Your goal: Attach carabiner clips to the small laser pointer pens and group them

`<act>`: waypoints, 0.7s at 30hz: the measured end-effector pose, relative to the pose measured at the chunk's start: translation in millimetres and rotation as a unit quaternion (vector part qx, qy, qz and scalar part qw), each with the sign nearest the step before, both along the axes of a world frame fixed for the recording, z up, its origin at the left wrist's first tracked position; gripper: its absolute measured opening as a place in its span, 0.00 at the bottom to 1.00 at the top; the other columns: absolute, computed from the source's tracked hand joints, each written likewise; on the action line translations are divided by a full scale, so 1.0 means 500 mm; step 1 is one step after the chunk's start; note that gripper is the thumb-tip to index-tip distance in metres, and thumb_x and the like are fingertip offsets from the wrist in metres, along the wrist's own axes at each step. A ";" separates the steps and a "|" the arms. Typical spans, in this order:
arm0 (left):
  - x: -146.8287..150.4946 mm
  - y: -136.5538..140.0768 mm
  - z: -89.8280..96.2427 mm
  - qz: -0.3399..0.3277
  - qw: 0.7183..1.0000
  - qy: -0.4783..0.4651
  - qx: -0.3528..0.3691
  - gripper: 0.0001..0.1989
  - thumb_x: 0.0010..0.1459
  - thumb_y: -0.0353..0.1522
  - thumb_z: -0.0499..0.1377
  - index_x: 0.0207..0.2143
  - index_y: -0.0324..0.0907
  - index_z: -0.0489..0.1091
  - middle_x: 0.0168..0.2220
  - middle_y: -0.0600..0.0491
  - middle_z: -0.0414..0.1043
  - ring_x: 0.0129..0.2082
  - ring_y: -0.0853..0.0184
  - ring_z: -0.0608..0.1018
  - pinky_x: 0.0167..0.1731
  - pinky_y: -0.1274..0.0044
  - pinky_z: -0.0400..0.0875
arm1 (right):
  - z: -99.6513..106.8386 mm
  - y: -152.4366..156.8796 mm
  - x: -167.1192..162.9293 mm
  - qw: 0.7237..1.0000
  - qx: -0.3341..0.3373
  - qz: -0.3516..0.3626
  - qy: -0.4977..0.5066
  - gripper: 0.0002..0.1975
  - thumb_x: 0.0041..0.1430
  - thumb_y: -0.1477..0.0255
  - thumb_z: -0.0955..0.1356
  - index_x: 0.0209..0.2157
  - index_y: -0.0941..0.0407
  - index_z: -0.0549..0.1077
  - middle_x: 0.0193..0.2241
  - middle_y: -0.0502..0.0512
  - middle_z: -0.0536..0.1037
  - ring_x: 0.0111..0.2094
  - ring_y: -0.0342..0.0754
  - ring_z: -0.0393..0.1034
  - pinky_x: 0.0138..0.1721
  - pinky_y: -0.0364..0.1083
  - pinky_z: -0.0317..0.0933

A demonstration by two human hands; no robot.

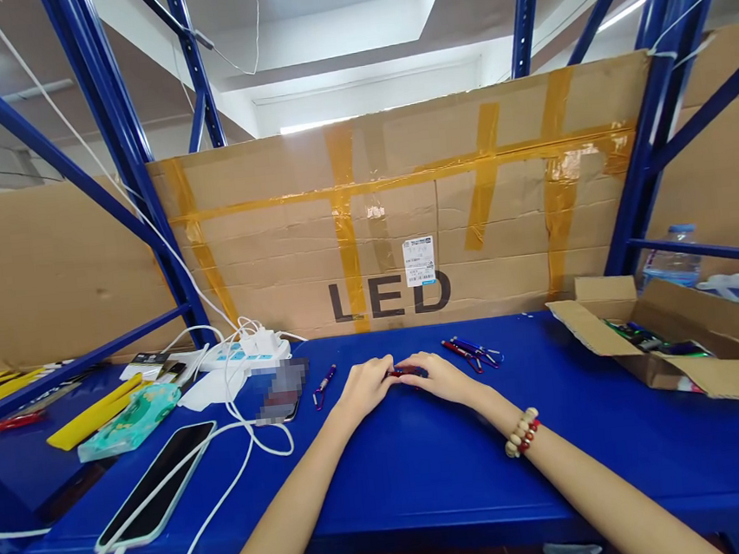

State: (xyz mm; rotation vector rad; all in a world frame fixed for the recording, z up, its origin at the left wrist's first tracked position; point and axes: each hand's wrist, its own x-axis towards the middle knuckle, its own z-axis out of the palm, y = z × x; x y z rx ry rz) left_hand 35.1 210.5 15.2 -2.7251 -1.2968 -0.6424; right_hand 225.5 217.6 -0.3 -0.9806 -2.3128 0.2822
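My left hand (367, 383) and my right hand (440, 375) meet at the middle of the blue bench top (427, 472). Together they pinch a small red pen-like item (403, 371) between their fingertips; most of it is hidden by the fingers. A bead bracelet (521, 432) sits on my right wrist. One loose purple pen (324, 385) lies just left of my left hand. A small pile of red and blue pens (472, 352) lies just right of my right hand.
An open cardboard box (669, 335) holding more pens stands at the right, a water bottle (672, 261) behind it. A phone (158, 483) on a white cable, a tissue pack (128, 420), a power strip (252, 351) and yellow strips (92, 414) lie at left. A taped cardboard wall (403, 221) marked LED closes the back.
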 end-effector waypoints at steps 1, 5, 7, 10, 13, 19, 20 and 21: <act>0.002 0.001 0.000 -0.005 1.000 -0.003 0.008 0.06 0.58 0.32 0.50 0.32 0.38 0.58 0.33 0.56 0.66 0.34 0.70 0.68 0.31 0.80 0.56 | -0.003 0.002 -0.003 1.000 0.011 0.008 -0.005 0.17 0.61 0.58 0.60 0.43 0.54 0.70 0.39 0.48 0.70 0.39 0.41 0.63 0.41 0.41 0.54; 0.004 0.005 -0.006 -0.017 0.999 -0.030 -0.003 0.04 0.57 0.30 0.51 0.30 0.38 0.58 0.33 0.57 0.66 0.35 0.72 0.68 0.32 0.81 0.56 | -0.018 0.015 -0.005 0.999 0.029 0.037 -0.013 0.15 0.62 0.61 0.60 0.40 0.54 0.71 0.36 0.47 0.71 0.36 0.40 0.64 0.38 0.41 0.53; 0.003 0.008 -0.010 -0.025 0.999 -0.044 -0.017 0.04 0.56 0.30 0.52 0.31 0.38 0.59 0.34 0.59 0.67 0.37 0.72 0.69 0.32 0.81 0.57 | -0.022 0.020 -0.002 0.999 0.015 0.043 0.001 0.13 0.62 0.63 0.61 0.40 0.54 0.71 0.35 0.46 0.71 0.34 0.39 0.64 0.37 0.40 0.54; -0.002 0.011 -0.016 -0.037 0.997 -0.064 -0.022 0.05 0.57 0.32 0.52 0.33 0.40 0.59 0.36 0.60 0.66 0.37 0.73 0.69 0.32 0.82 0.57 | -0.022 0.021 0.001 1.000 0.003 0.002 0.007 0.09 0.57 0.65 0.65 0.38 0.53 0.72 0.33 0.46 0.71 0.32 0.39 0.63 0.34 0.39 0.54; -0.006 0.013 -0.017 -0.041 0.996 -0.072 -0.021 0.05 0.59 0.34 0.50 0.36 0.42 0.61 0.38 0.61 0.66 0.37 0.74 0.69 0.33 0.82 0.58 | -0.020 0.016 0.002 0.999 0.008 -0.041 -0.001 0.09 0.55 0.65 0.66 0.36 0.54 0.72 0.32 0.48 0.69 0.31 0.40 0.62 0.32 0.40 0.54; -0.004 0.012 -0.018 -0.028 0.998 -0.052 -0.006 0.06 0.61 0.33 0.47 0.35 0.41 0.61 0.38 0.59 0.65 0.37 0.72 0.70 0.31 0.81 0.57 | -0.022 0.006 -0.001 0.999 -0.020 -0.030 -0.013 0.12 0.59 0.64 0.62 0.40 0.57 0.66 0.34 0.49 0.70 0.33 0.41 0.62 0.34 0.41 0.55; -0.004 0.013 -0.019 -0.030 0.998 -0.051 -0.007 0.06 0.61 0.32 0.46 0.36 0.41 0.61 0.38 0.58 0.65 0.37 0.72 0.70 0.30 0.81 0.57 | -0.022 0.005 -0.001 0.999 -0.031 -0.028 -0.017 0.13 0.60 0.63 0.62 0.41 0.57 0.66 0.33 0.49 0.70 0.32 0.41 0.63 0.33 0.41 0.55; -0.004 0.013 -0.020 -0.031 0.998 -0.051 -0.010 0.06 0.61 0.32 0.46 0.36 0.41 0.60 0.38 0.58 0.65 0.37 0.71 0.70 0.30 0.81 0.57 | -0.022 0.006 -0.001 0.999 -0.038 -0.026 -0.019 0.14 0.60 0.62 0.62 0.42 0.56 0.66 0.33 0.49 0.70 0.32 0.41 0.63 0.33 0.41 0.55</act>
